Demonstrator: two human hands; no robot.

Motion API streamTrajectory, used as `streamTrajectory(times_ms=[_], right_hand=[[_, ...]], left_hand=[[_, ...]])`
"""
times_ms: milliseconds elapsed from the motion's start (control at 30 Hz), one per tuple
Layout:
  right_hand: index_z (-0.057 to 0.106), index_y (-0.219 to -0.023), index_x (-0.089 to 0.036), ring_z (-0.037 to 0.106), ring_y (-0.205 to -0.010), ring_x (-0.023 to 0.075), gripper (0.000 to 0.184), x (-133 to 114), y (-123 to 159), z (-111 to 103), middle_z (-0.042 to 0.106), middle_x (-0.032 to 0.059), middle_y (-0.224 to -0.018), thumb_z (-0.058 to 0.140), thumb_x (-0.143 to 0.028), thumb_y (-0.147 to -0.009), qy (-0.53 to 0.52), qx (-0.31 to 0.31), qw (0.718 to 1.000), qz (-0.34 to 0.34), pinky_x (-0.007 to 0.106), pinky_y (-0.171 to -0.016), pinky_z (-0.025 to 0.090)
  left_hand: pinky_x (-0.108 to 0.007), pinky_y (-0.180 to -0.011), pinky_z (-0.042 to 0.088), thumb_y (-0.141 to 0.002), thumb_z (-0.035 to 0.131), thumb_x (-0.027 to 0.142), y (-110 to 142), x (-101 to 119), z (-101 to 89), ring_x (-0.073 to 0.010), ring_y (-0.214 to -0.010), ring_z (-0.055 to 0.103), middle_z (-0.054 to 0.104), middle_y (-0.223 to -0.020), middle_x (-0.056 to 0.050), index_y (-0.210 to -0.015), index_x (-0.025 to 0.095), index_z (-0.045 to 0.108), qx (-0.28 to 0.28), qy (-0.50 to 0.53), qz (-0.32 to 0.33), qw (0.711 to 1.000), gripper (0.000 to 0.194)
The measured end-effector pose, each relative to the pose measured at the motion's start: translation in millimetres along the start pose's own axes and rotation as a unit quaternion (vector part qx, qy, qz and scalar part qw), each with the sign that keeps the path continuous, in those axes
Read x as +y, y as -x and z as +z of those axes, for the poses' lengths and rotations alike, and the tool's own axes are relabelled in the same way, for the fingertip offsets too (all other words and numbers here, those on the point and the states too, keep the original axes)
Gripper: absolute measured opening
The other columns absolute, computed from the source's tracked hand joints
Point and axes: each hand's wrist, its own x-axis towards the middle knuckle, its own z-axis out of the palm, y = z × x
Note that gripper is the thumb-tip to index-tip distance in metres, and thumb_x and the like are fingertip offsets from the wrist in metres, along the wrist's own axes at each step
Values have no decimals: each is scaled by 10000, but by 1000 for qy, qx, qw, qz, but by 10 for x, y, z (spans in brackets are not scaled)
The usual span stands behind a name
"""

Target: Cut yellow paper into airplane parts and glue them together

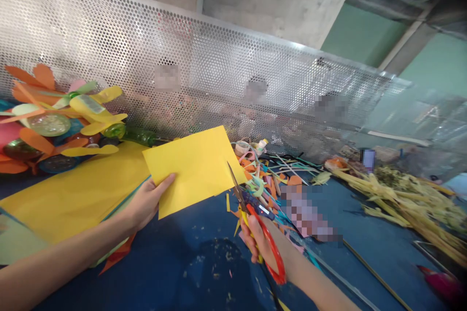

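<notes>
My left hand (151,197) grips the left edge of a yellow sheet of paper (193,165), thumb on top and the other fingers behind it. The sheet is held up, tilted, above the blue tabletop (175,262). In my right hand (257,238) is a pair of scissors (272,248) with red and yellow handles. Their blades point up and to the left, at the lower right part of the sheet. One blade lies in front of the paper; whether the other is behind it I cannot tell.
Larger yellow sheets (83,194) lie at the left, beside paper-petalled bottle flowers (54,121). Coloured paper scraps (259,180) are strewn right of centre. Dried husks (408,194) are heaped at the right. A perforated metal panel (219,68) runs along the back.
</notes>
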Motion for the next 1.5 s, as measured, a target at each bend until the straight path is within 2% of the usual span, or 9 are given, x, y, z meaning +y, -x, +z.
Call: streamTrajectory(times_ms=[167, 333, 567, 767, 833, 900, 1000, 1133, 1500], right_hand=[[367, -652, -205, 388, -365, 71, 562, 89, -54, 47, 359, -56, -523, 196, -726, -778, -8, -2, 1000, 0, 190, -352, 372], [334, -633, -213, 355, -325, 64, 533, 75, -60, 75, 334, -68, -492, 220, -710, -787, -13, 30, 999, 17, 184, -311, 326], [346, -629, -211, 390, -302, 73, 531, 125, -92, 84, 329, -71, -448, 254, -712, -777, 14, 24, 999, 35, 180, -291, 321], [348, -646, -219, 356, -283, 71, 501, 162, -117, 120, 292, -86, -435, 293, -701, -772, -9, 62, 997, 40, 182, -285, 280], [380, -624, -209, 427, -325, 88, 518, 125, -94, 96, 369, -60, -440, 275, -688, -788, 3, 43, 998, 39, 194, -334, 345], [411, -578, -194, 531, -434, 120, 549, 66, -58, 53, 480, -5, -490, 254, -666, -810, 27, 15, 999, 16, 226, -450, 436], [463, -589, -184, 599, -600, 162, 571, -34, -8, -15, 576, 54, -615, 233, -650, -826, 49, -4, 998, -24, 273, -610, 486], [488, -637, -191, 598, -701, 185, 585, -102, 7, -69, 594, 70, -697, 195, -661, -825, 33, -36, 997, -57, 300, -682, 495], [537, -729, -181, 593, -795, 190, 590, -105, 37, -69, 600, 90, -816, 178, -633, -849, 3, -18, 996, -89, 299, -750, 493]], left_hand=[[-298, -761, 560, -765, 644, 245, -6, -9, -9, -222, -911, 653, 666, -1062, -59, -1071, 231, 610, -1, 0, -1, 1000, 309], [-301, -774, 555, -768, 642, 255, 4, -5, -8, -224, -930, 645, 656, -1084, -53, -1082, 243, 604, -3, 0, -1, 1000, 316], [-312, -789, 549, -768, 644, 267, 12, 5, 1, -232, -955, 634, 641, -1110, -63, -1108, 235, 591, -10, -1, -3, 1000, 346], [-316, -801, 545, -766, 646, 259, 1, -2, 3, -233, -964, 630, 635, -1122, -61, -1115, 236, 584, -5, -3, 0, 1000, 355], [-321, -802, 544, -765, 648, 262, -2, -7, -4, -235, -962, 630, 637, -1118, -65, -1124, 232, 577, -3, -6, -2, 1000, 367], [-324, -803, 544, -759, 653, 268, 0, -11, -10, -236, -961, 631, 640, -1111, -67, -1128, 226, 572, -4, -10, -2, 1000, 380], [-325, -809, 540, -754, 658, 293, 13, -12, -8, -235, -969, 627, 641, -1113, -58, -1131, 226, 568, -15, -12, -5, 1000, 393], [-310, -812, 535, -748, 660, 318, 33, -15, 11, -228, -980, 622, 637, -1124, -38, -1095, 231, 588, -25, -25, -1, 999, 365], [-313, -807, 532, -708, 681, 377, 94, 18, 33, -228, -928, 644, 667, -1064, -34, -1051, 235, 638, -38, -95, -3, 995, 374]])
